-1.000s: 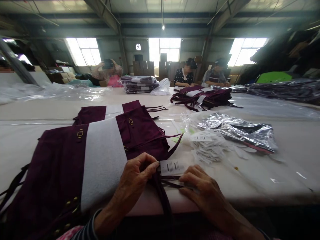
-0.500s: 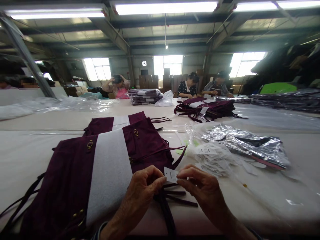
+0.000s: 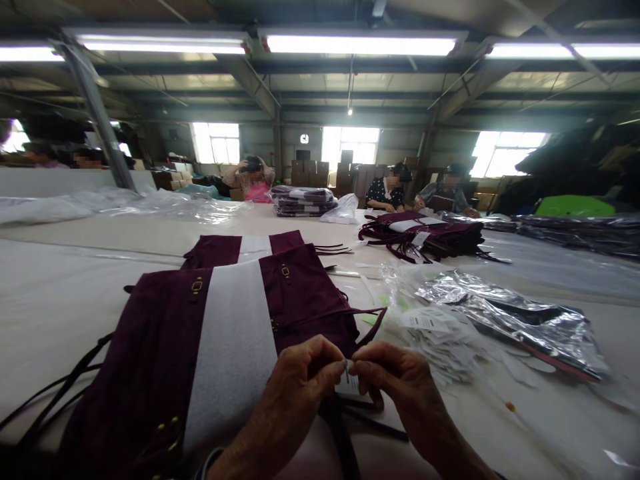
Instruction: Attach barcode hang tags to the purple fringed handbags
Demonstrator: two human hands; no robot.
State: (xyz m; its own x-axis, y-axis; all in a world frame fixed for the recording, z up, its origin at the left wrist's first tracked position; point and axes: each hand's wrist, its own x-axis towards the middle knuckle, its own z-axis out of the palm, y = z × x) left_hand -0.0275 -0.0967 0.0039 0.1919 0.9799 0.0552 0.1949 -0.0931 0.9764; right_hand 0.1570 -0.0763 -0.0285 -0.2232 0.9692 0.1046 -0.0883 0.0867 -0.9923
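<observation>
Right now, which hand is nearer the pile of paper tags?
Right hand: just left of the pile of paper tags, not touching it. Left hand: farther, beyond the right hand. Both pinch a small white tag.

The tote bag (image 3: 145, 353) is matt burgundy suede-like cloth, slightly napped, with a rough, matt pale grey felt band (image 3: 230, 360) and a small glossy brass buckle (image 3: 197, 286). The paper tag (image 3: 349, 381) looks thin and smooth. Beside it, a crinkled metallic plastic bag (image 3: 510, 313) shines, glossy against the matt cream table covering (image 3: 65, 300).
</observation>
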